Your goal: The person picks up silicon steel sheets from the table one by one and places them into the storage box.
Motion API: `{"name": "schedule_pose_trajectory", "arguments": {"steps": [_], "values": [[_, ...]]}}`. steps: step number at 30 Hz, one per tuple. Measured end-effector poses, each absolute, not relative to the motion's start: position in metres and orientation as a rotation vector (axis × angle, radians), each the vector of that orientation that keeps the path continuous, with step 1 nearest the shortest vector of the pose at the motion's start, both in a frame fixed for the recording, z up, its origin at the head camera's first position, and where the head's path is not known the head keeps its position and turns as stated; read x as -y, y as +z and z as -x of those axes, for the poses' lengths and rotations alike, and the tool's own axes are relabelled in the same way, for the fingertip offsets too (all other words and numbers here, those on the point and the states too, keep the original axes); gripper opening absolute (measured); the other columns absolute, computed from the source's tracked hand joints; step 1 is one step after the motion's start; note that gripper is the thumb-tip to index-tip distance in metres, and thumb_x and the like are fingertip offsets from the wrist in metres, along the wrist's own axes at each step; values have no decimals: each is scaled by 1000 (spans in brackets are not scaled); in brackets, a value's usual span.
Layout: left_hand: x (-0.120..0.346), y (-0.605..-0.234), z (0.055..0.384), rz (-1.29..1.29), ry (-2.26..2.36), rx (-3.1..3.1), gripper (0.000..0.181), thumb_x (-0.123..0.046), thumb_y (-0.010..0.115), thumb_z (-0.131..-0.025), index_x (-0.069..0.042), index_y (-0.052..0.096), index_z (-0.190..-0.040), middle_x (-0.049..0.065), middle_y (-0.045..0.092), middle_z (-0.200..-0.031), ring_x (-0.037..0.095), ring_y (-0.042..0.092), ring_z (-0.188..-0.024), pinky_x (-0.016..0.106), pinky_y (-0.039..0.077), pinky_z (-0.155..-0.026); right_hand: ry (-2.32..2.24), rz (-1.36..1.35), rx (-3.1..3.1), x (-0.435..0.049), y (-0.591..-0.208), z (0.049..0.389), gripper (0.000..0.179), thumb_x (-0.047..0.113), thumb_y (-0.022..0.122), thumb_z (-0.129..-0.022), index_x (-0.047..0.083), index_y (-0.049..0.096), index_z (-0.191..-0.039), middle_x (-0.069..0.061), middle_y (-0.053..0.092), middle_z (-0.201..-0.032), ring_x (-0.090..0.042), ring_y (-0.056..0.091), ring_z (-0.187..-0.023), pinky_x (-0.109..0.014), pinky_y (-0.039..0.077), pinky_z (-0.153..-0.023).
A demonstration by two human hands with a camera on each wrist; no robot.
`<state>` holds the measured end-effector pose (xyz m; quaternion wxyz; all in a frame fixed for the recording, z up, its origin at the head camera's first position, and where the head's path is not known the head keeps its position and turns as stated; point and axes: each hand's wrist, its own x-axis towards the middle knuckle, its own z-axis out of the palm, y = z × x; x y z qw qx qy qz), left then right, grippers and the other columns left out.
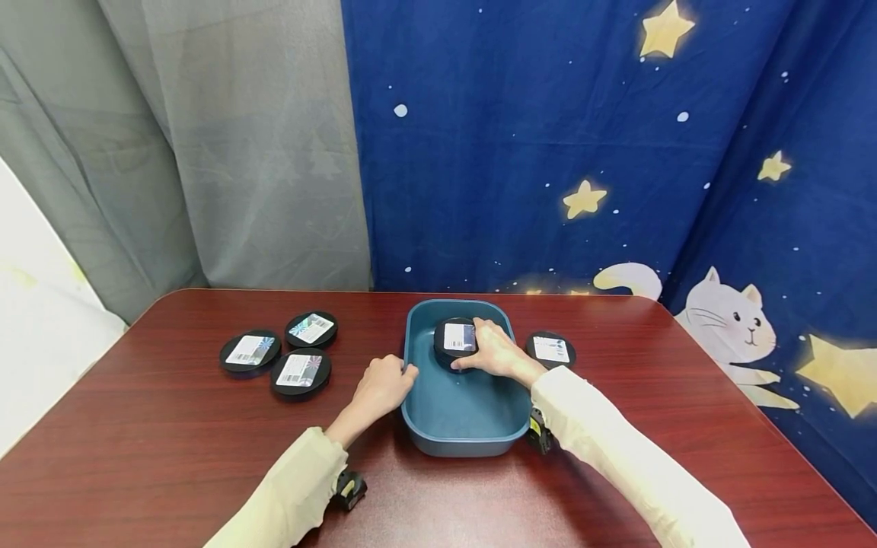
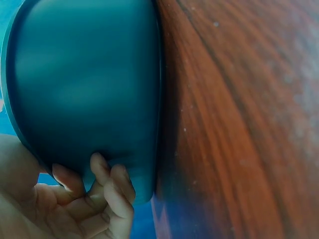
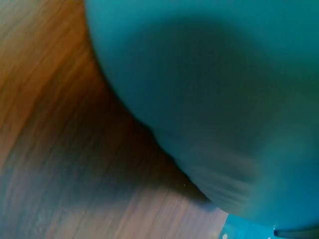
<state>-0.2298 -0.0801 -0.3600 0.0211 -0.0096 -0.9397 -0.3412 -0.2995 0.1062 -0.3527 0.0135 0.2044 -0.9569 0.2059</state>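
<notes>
On the table stands a blue-teal rectangular bin with rounded corners. Its left side wall is gripped by my left hand, thumb at the rim; the left wrist view shows the fingers curled against the outer wall. Inside the bin, toward its far end, my right hand holds a round black container with a white barcode label on top, thumb and fingers spread round its side. Whether the container touches the bin's floor I cannot tell. Only the bin's blurred outer wall and the table fill the right wrist view; that hand is hidden there.
Three similar black round containers lie grouped on the table to the left. One more black container lies just right of the bin. Behind the reddish-brown table hang a grey curtain and a blue star-patterned curtain.
</notes>
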Motion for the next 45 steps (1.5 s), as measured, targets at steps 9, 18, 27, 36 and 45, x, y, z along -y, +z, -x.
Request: {"name": "schedule_pose_trajectory", "arguments": {"steps": [9, 18, 27, 36, 45], "values": [[78, -360, 229, 14, -1064, 2920, 35, -17, 47, -86, -9, 42, -52, 3, 36, -48, 16, 42, -44, 23, 30, -43, 602, -631, 2981, -107, -355, 295, 81, 38, 73, -70, -8, 36, -125, -19, 50, -101, -26, 52, -87, -37, 45, -76], [77, -363, 229, 14, -1045, 2912, 35, -18, 48, -85, -9, 40, -51, 3, 37, -48, 17, 42, -45, 24, 30, -43, 674, -626, 2989, -114, -344, 288, 89, 43, 67, -74, -9, 26, -133, -26, 43, -123, -32, 46, -110, -42, 38, -91], [79, -362, 229, 9, -1036, 2908, 36, -18, 48, -84, -10, 40, -51, 3, 36, -48, 17, 42, -46, 24, 30, -43, 826, -571, 2714, -144, -322, 284, 69, 34, 63, -81, -5, 35, -130, -24, 49, -118, -34, 51, -106, -45, 40, -88], [79, -363, 230, 10, -1040, 2907, 35, -18, 48, -84, -10, 40, -51, 3, 36, -49, 17, 43, -46, 25, 30, -43, 925, -446, 2662, -186, -332, 286, 61, 24, 64, -81, -9, 38, -125, -28, 51, -114, -37, 50, -106, -46, 44, -83], [79, -362, 230, 15, -1047, 2896, 36, -18, 47, -84, -10, 40, -51, 3, 35, -48, 17, 42, -46, 25, 30, -43, 848, -330, 2695, -216, -347, 287, 58, 24, 62, -82, -12, 39, -122, -31, 50, -113, -39, 48, -107, -48, 39, -87]]}}
